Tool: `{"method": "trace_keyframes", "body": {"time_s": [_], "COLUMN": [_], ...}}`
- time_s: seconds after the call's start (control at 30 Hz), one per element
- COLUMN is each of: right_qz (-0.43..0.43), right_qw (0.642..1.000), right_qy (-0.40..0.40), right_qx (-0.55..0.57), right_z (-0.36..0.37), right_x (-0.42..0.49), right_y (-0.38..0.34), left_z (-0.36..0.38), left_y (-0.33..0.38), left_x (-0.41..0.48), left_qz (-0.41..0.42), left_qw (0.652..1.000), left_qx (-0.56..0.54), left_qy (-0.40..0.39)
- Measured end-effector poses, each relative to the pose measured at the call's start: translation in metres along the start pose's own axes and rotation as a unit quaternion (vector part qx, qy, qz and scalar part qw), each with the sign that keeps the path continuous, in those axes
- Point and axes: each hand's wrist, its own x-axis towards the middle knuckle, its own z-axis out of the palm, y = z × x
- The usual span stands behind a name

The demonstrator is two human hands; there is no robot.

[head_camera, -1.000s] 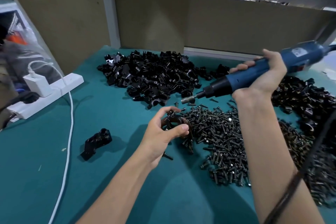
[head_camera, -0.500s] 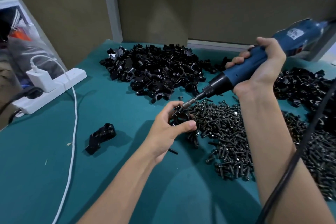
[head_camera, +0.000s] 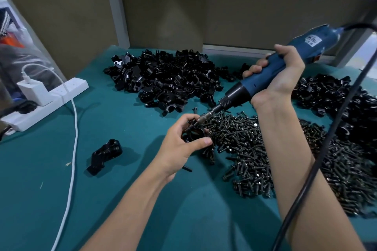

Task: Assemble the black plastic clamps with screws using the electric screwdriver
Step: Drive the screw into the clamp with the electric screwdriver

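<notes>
Has a white power strip by the left edge of the bench, out of the way. Has one clamp that looks done lying apart. Pinches a black clamp in the left hand, thumb and fingers curled round it near the middle, likely to stop it turning. Has clamp parts heaped at the far edge and screws just beside, easy to reach. Grips the blue electric screwdriver tight in the right hand, tip slanting down into the held clamp.
</notes>
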Motion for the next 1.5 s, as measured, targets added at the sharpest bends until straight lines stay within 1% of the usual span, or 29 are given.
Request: {"method": "trace_keyframes", "body": {"time_s": [0.5, 0.7, 0.83, 1.1, 1.5], "right_qz": [0.0, -0.022, -0.02, -0.003, 0.006], "right_qw": [1.0, 0.999, 0.999, 1.0, 1.0], "right_qy": [-0.006, -0.028, -0.034, -0.012, -0.009], "right_qx": [-0.006, -0.026, -0.016, 0.0, 0.007], "right_z": [-0.0014, -0.0006, 0.0005, -0.0014, -0.002], "right_x": [0.0003, -0.0019, -0.0025, -0.0004, 0.0005], "right_y": [0.001, -0.0003, -0.0007, 0.0013, 0.0029], "left_z": [0.0023, 0.004, 0.0039, 0.005, 0.0042], "left_y": [-0.0006, -0.0012, -0.0031, -0.0037, -0.0045], "left_x": [-0.0013, -0.0034, -0.0023, -0.0017, -0.0015], "left_qz": [0.008, -0.014, 0.013, 0.063, 0.061], "left_qw": [1.0, 1.0, 1.0, 0.994, 0.993], "left_qx": [0.026, -0.013, 0.018, 0.078, 0.092], "left_qy": [0.001, -0.016, -0.006, 0.044, 0.044]}}
